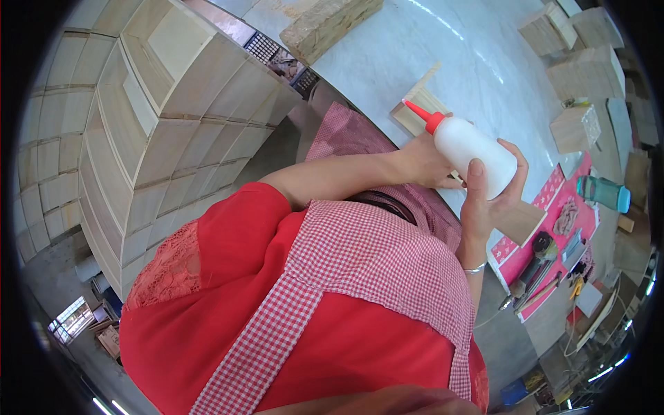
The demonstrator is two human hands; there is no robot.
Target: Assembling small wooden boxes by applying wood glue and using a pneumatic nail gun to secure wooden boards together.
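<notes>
A white squeeze bottle (477, 152) with a red pointed nozzle lies tilted in my right hand (503, 185), the thumb on its near side and the fingers wrapped around it. Its tip points to the upper left, over a pale wooden piece (413, 114) with a thin strip rising from it. My left hand (423, 160) is curled against this wooden piece at the table's near edge, its fingers partly hidden behind the bottle. Another flat wooden part (519, 223) shows below my right hand; whether the two join behind the bottle is hidden.
Pale wooden boxes (194, 149) are stacked high on the left. A rough block (328, 28) rests at the white table's (387, 52) far left edge. Wooden blocks (577, 128) line the right side. Tools (536, 266) lie on a pink cloth (508, 261), near a teal jar (603, 194).
</notes>
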